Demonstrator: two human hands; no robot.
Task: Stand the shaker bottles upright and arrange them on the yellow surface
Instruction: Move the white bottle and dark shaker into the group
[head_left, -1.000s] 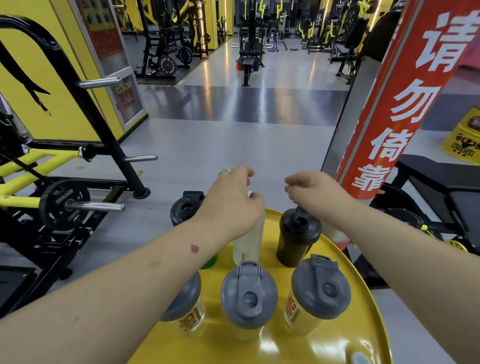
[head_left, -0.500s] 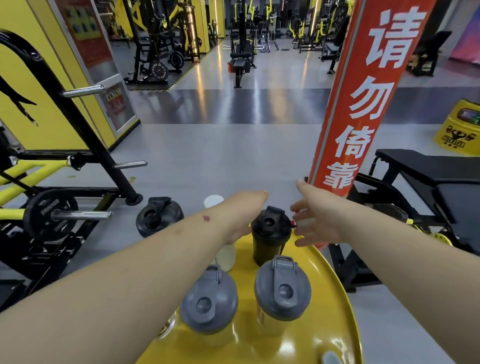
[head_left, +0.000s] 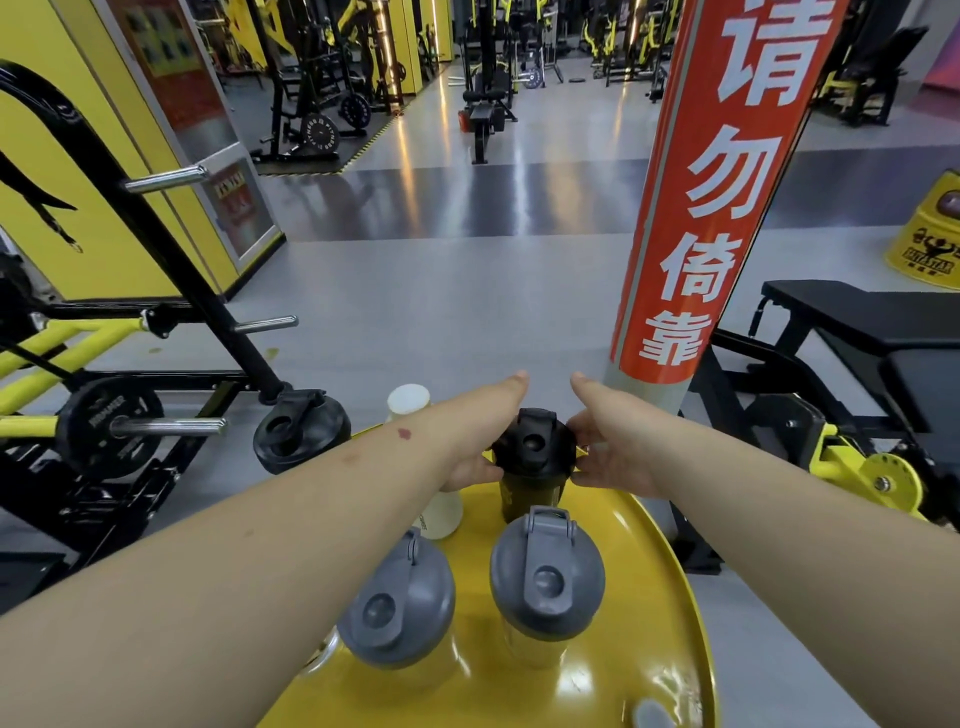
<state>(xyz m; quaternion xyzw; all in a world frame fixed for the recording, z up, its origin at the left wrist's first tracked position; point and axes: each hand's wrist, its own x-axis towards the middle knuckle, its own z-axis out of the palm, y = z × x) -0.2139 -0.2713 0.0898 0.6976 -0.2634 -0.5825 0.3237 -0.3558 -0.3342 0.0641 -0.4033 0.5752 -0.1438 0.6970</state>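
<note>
Several shaker bottles stand upright on the round yellow surface (head_left: 654, 587). A black shaker bottle (head_left: 532, 460) is at its far edge. My left hand (head_left: 480, 441) presses its left side and my right hand (head_left: 615, 447) its right side, thumbs raised, so both hands clasp it. Nearer me stand two grey-lidded bottles (head_left: 400, 597) (head_left: 545, 571). A pale bottle with a white lid (head_left: 409, 401) is partly hidden behind my left forearm. A black-lidded bottle (head_left: 301, 431) stands at the left rim, its body hidden.
A red and grey pillar (head_left: 691, 249) with white characters rises just beyond the surface on the right. A black weight rack with plates (head_left: 104, 426) stands to the left and a black bench (head_left: 857, 322) to the right. Grey gym floor lies ahead.
My left hand has left the pale bottle and my right hand has dropped from above the black lid. Both hands have closed in on the black bottle's sides.
</note>
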